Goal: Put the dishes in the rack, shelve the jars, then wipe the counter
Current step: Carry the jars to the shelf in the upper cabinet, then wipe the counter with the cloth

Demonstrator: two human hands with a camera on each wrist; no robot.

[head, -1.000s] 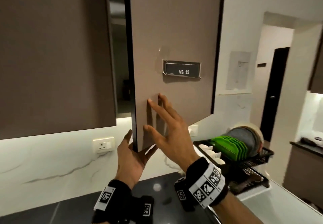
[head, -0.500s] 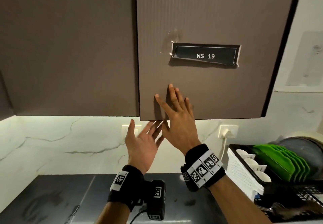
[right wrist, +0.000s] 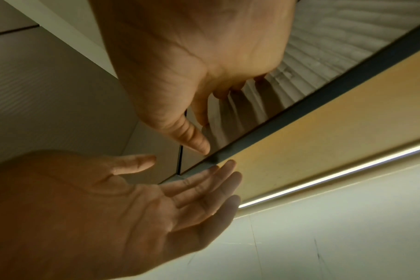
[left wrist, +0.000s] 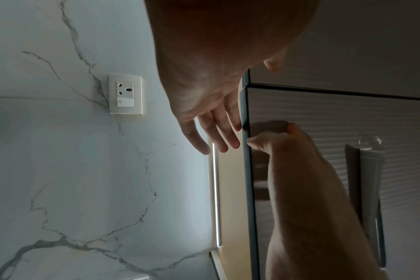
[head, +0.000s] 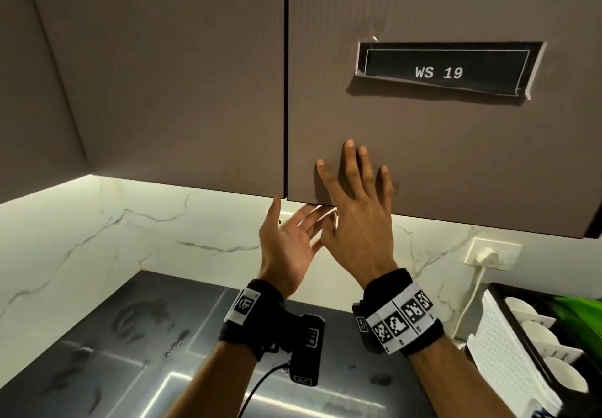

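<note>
The brown wall cabinet door [head: 439, 157] labelled "WS 19" is closed, flush with the door to its left. My right hand [head: 355, 209] lies flat against the door's lower left corner, fingers straight and spread. My left hand [head: 290, 241] hovers palm-up just under the door's bottom edge [left wrist: 246, 121], fingers straight, holding nothing. In the right wrist view the left hand [right wrist: 156, 199] sits below the right hand [right wrist: 192, 85]. No jars are in view. The dish rack [head: 508, 339] at the lower right holds white cups [head: 534, 336] and green plates [head: 583, 316].
A dark grey counter [head: 114, 336] with smears runs below. The marble backsplash carries a socket [left wrist: 125, 94] behind my hands and a plugged socket [head: 492, 254] at right, its white cord hanging beside the rack. A light strip [right wrist: 336, 178] runs under the cabinet.
The cabinet door swung from open to fully closed under my right hand. My left hand left the door's edge and now hovers open beneath it. The view moved closer.
</note>
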